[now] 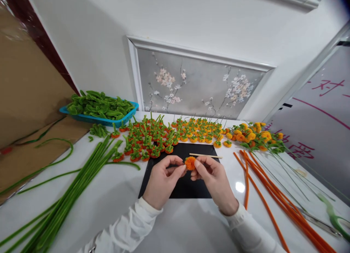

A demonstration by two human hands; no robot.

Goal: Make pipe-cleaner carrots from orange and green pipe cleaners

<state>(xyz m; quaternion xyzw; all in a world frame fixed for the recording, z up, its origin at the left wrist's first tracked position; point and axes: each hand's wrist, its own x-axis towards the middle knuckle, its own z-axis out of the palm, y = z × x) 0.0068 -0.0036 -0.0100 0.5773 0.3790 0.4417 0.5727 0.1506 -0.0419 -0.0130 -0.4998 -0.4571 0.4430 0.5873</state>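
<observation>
Between my two hands is a small round orange fuzzy piece (190, 163), held above a black mat (188, 187). My left hand (165, 178) pinches its left edge between thumb and fingertips. On the other side, my right hand (213, 178) grips it with thumb and forefinger. A thin pale stick (205, 155) lies across the mat just behind my right hand. Rows of small orange pieces with green stems (147, 143) stand behind the mat, and yellow-orange ones with green tops (201, 131) stand to their right.
A blue tray (106, 120) of green fuzzy leaves is at the back left. Long green fuzzy stems (73, 194) lie at left, orange ones (276, 194) at right. Flowers with thin stems (251, 136), scissors (322, 224) and green tape (340, 224) lie on the right.
</observation>
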